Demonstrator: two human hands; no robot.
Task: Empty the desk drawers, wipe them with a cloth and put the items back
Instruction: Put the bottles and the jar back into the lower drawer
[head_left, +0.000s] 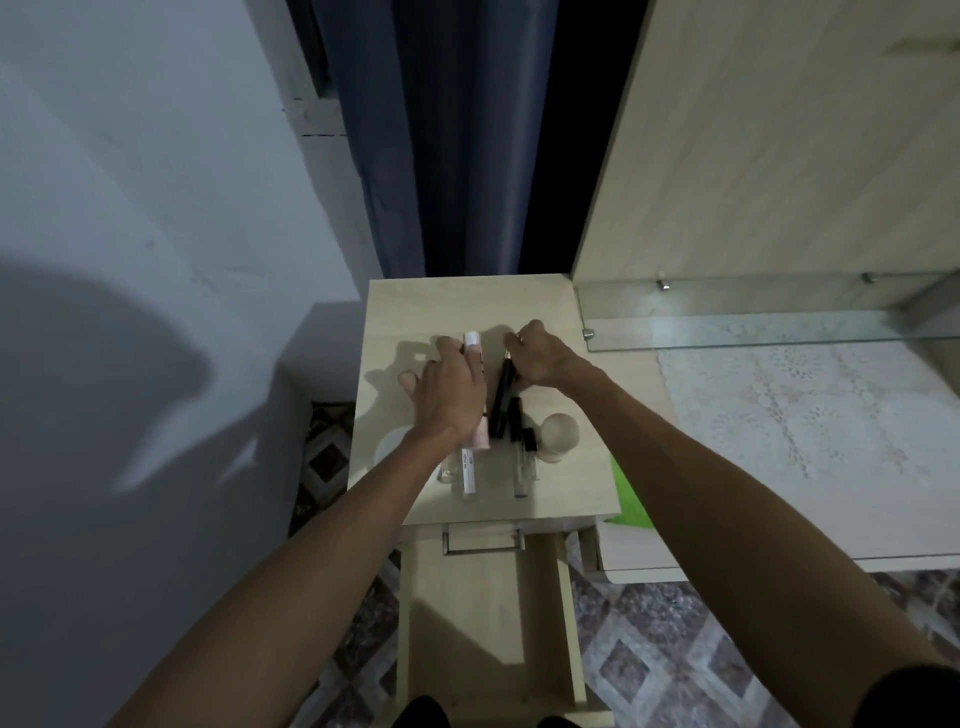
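Drawer (488, 618) at 6 o'clock stands pulled out and bare. Tubes and bottles (470, 467) lie on the tabletop (561, 488). Your left hand (449, 395) lies flat on them; right hand (540, 358) has its grip on the black tube (503, 397) — I judge restocking is left; wiping I can't tell.

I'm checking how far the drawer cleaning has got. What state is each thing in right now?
Drawer: pulled open, nothing visible inside.
Black tube: lying on the cabinet top, right hand holding its far end.
White-capped tube: lying on the top, partly under the left hand.
Clear vials: lying near the front edge.
Round wooden-topped item: standing upright.
Green cloth: lying unused on the desk.
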